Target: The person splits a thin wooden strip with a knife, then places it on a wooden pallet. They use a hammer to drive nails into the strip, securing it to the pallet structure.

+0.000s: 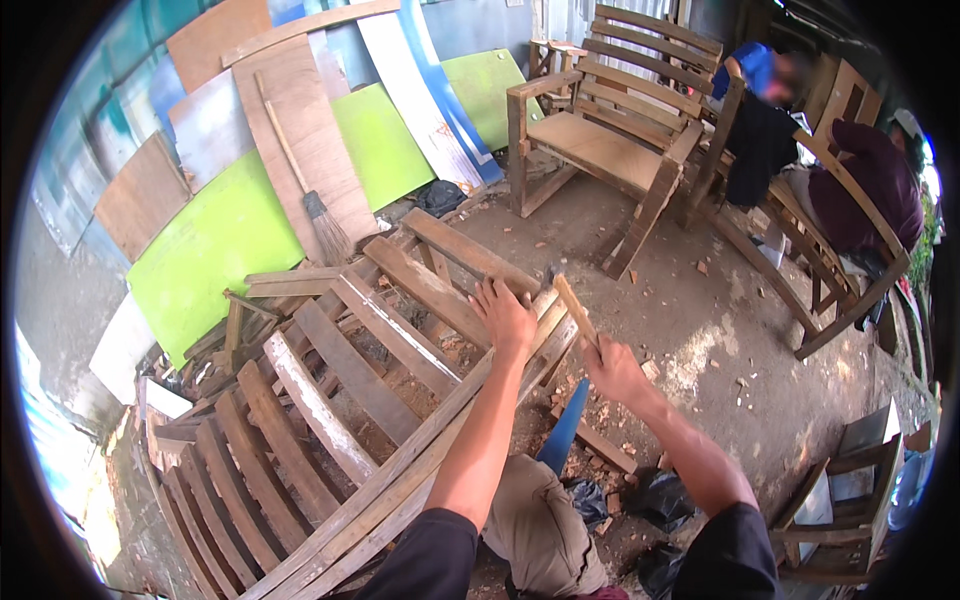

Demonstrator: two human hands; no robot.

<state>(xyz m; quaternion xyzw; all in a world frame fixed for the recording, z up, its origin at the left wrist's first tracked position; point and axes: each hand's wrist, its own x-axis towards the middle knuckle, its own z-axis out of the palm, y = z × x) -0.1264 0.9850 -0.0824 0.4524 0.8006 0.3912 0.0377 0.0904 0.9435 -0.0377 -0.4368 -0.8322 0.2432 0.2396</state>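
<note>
Because the trousered knee (545,520) lies just beside a blue blade (566,428), probably a saw's, a sideways shift of the leg could bring a scrape. Right of the knee: black plastic bags (665,500) and a loose offcut (606,447); trip hazard, should a foot stray there. Slatted wooden frame (320,410): one, set over rubble (402,375); might rock if the pieces beneath give. Right hand (617,372): fingers closed around the handle of what looks like a hammer (575,308), its dark head at the frame's corner. Left hand (508,318): fingers partly spread over the end slat (465,248), near that head; whether gripping or merely pressing, cannot tell. Chief risk, as judged: a glancing blow, from slack hold or shifting wood, catching the left fingers. Lesser risk: slat end splitting, if struck near its edge. Farther: slatted armchair (600,140), well apart. Beyond, at right: two co-workers (868,175), seemingly out of reach.
</note>
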